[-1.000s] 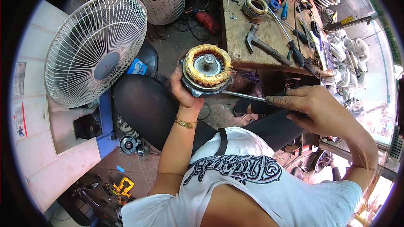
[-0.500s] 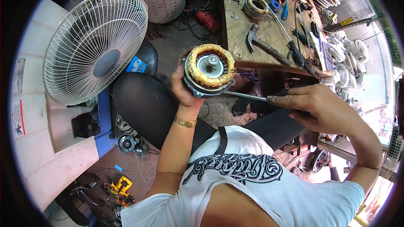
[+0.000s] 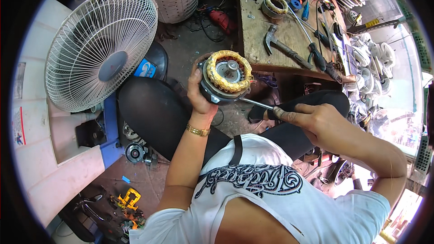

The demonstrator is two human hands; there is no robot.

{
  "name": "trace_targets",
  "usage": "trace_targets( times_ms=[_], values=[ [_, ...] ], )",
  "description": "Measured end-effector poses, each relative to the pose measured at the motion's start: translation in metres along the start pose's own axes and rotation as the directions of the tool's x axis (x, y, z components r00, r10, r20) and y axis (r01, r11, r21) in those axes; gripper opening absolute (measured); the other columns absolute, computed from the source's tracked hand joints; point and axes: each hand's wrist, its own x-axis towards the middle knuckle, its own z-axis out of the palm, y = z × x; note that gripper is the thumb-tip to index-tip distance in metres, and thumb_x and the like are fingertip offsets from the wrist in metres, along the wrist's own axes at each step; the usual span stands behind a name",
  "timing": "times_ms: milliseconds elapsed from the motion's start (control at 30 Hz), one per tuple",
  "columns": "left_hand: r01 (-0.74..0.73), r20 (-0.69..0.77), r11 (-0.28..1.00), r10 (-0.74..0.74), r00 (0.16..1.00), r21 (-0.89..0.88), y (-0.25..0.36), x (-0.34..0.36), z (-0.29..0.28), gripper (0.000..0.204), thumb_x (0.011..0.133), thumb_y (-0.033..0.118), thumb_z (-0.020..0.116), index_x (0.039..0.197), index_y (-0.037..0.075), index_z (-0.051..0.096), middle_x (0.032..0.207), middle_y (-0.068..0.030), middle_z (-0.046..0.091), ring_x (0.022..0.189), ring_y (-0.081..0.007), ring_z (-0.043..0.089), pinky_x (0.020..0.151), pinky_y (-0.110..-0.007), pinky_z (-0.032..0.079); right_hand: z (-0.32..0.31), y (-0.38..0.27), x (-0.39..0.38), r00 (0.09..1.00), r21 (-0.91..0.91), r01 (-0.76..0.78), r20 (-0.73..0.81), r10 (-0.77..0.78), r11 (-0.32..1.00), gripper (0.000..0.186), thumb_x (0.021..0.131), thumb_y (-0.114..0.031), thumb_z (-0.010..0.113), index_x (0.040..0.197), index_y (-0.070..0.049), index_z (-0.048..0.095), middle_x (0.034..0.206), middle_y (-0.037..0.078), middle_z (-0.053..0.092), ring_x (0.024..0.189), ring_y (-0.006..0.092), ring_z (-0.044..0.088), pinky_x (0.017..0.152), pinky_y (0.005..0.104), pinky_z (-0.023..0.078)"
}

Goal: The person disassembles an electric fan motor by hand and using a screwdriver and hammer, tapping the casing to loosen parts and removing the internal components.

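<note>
A fan motor (image 3: pixel 226 86) rests in my left hand (image 3: pixel 199 99), above my lap. Its open face, tilted upward, shows a yellow-wrapped winding ring (image 3: pixel 215 79) around a metal centre with a short shaft (image 3: pixel 231 64). My left fingers and thumb wrap round the left and lower side of its dark housing. My right hand (image 3: pixel 314 122) grips a screwdriver, whose handle is hidden in the fist. The bare metal shank of the screwdriver (image 3: pixel 257 103) reaches left to the lower right edge of the housing; whether its tip sits on a screw I cannot tell.
A wooden bench (image 3: pixel 253 36) at the upper right bears a hammer (image 3: pixel 285 47), another winding ring (image 3: pixel 275 7) and several screwdrivers. At left stands a caged fan (image 3: pixel 101 49). Beyond it is a white basket (image 3: pixel 174 0). Loose parts, including a yellow piece (image 3: pixel 129 198), lie on the floor.
My right hand has moved left and slightly down with the screwdriver, and its wrist has turned. The motor has tilted a little in my left hand. The whole view has shifted slightly.
</note>
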Motion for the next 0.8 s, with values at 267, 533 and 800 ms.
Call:
trace_targets(
  times_ms=[267, 533, 800],
  values=[
    [0.075, -0.193, 0.995, -0.087, 0.977, -0.068, 0.000, -0.002, 0.005, 0.057, 0.098, 0.049, 0.048, 0.133, 0.005, 0.060, 0.132, -0.0128, 0.063, 0.122, -0.0275, 0.061, 0.106, -0.044, 0.049, 0.056, 0.008, -0.002, 0.955, -0.032, 0.031, -0.294, -0.039, 0.999, 0.063, 0.075, 0.002, 0.066, 0.137, -0.013, 0.064, 0.094, 0.009, 0.066, 0.073, 0.0302, 0.066, 0.063, 0.0394, 0.055],
    [0.078, -0.109, 0.995, -0.085, 0.990, -0.063, -0.002, -0.001, 0.010, 0.058, 0.099, 0.050, 0.046, 0.133, 0.004, 0.060, 0.132, -0.0140, 0.063, 0.122, -0.0273, 0.061, 0.106, -0.043, 0.049, 0.032, 0.021, -0.008, 0.966, 0.309, 0.080, -0.259, 0.003, 0.948, 0.060, 0.080, 0.004, 0.065, 0.138, -0.012, 0.063, 0.101, 0.016, 0.072, 0.086, 0.0365, 0.069, 0.070, 0.0440, 0.055],
    [0.055, -0.013, 0.995, -0.056, 0.998, -0.086, -0.005, -0.002, 0.013, 0.058, 0.099, 0.049, 0.047, 0.132, 0.003, 0.060, 0.132, -0.0147, 0.065, 0.122, -0.0275, 0.062, 0.107, -0.044, 0.049, 0.006, 0.017, -0.013, 0.990, 0.220, 0.006, -0.137, 0.025, 0.975, 0.056, 0.080, 0.003, 0.065, 0.134, -0.014, 0.067, 0.092, 0.016, 0.073, 0.080, 0.0375, 0.069, 0.068, 0.0457, 0.054]
  ],
)
